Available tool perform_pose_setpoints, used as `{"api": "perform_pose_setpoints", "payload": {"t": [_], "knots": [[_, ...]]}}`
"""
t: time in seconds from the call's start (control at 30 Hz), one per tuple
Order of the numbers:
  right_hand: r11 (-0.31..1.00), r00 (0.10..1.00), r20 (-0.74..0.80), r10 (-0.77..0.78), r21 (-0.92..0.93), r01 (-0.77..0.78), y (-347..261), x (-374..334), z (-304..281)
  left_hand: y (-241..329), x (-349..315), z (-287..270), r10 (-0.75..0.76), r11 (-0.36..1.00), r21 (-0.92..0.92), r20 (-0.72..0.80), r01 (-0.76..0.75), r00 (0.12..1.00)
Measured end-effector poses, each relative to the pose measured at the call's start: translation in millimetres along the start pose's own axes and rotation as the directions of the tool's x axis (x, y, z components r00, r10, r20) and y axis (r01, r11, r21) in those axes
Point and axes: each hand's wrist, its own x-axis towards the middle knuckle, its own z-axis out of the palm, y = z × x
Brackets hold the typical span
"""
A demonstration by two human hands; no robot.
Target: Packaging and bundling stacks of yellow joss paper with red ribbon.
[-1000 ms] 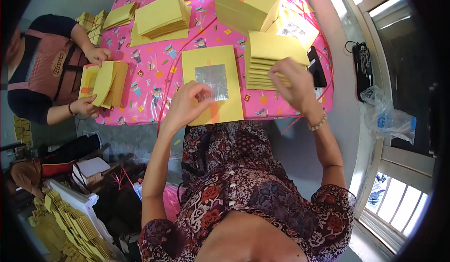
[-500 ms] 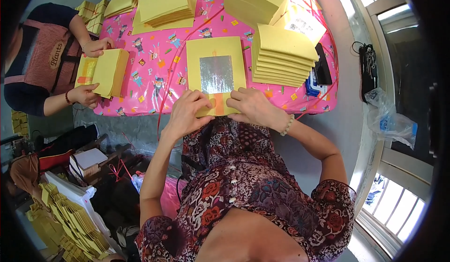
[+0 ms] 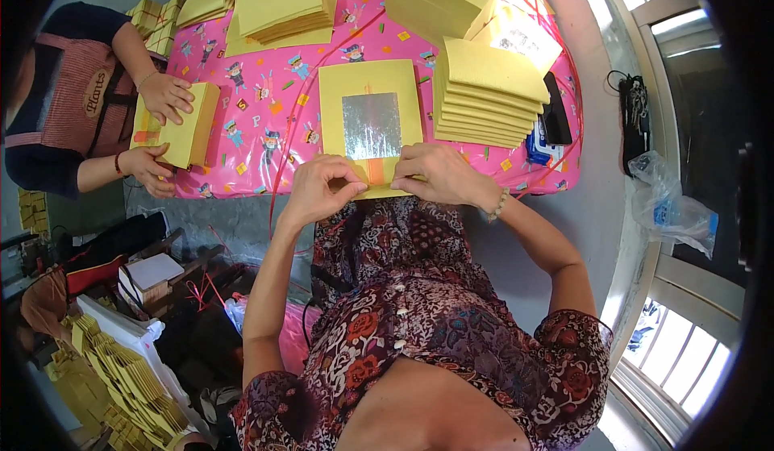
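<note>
Here at the near edge of the yellow paper [image 3: 371,80], both hands are busy: the left hand [image 3: 320,185] has thumb and fingers pinched on it left of the middle, and the right hand [image 3: 435,174], a beaded bracelet [image 3: 498,206] at its wrist, pinches it just to the right. Both grips are closed on the paper, which looks bent up between them, though fingers hide part of the fold. The paper lies flat otherwise on the pink patterned counter [image 3: 251,137], an orange stripe [image 3: 374,169] running up to the silver square [image 3: 372,124] on its face.

Over to the right of the paper, there's a stack of folded yellow pieces [image 3: 488,92], with a dark phone [image 3: 556,116] past it. Out left of the paper, a co-worker's two hands [image 3: 147,170] rest on a thick yellow bundle [image 3: 184,134]. And beyond the paper, to its left, sits another folded yellow pile [image 3: 286,8]; beyond it to the right stands a large yellow block [image 3: 427,12].
</note>
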Motion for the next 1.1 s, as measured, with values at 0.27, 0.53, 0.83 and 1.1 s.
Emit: {"api": "perform_pose_setpoints", "payload": {"t": [0.27, 0.53, 0.83, 1.1], "knots": [[1.000, 1.000, -0.013, 0.002, 0.000, -0.002, -0.3, -0.5, 1.1, 1.6, 1.3, -1.9, -0.054, 0.998, -0.013, 0.037, 0.054, 0.998], [1.000, 1.000, -0.021, 0.004, -0.003, -0.004, 2.4, -0.4, 3.5, 0.7, 2.6, -1.9, -0.067, 0.997, -0.033, 0.049, 0.069, 0.997], [0.958, 0.965, -0.160, -0.206, -0.233, 0.166, -12.8, 0.9, 16.9, 1.1, 3.6, -3.0, -0.084, 0.995, -0.044, 0.042, 0.086, 0.996], [0.949, 0.985, -0.115, -0.127, -0.303, 0.087, -21.3, 11.1, -13.3, 33.0, 0.4, -9.5, 0.058, 0.997, -0.031, -0.176, -0.064, 0.983]]}}
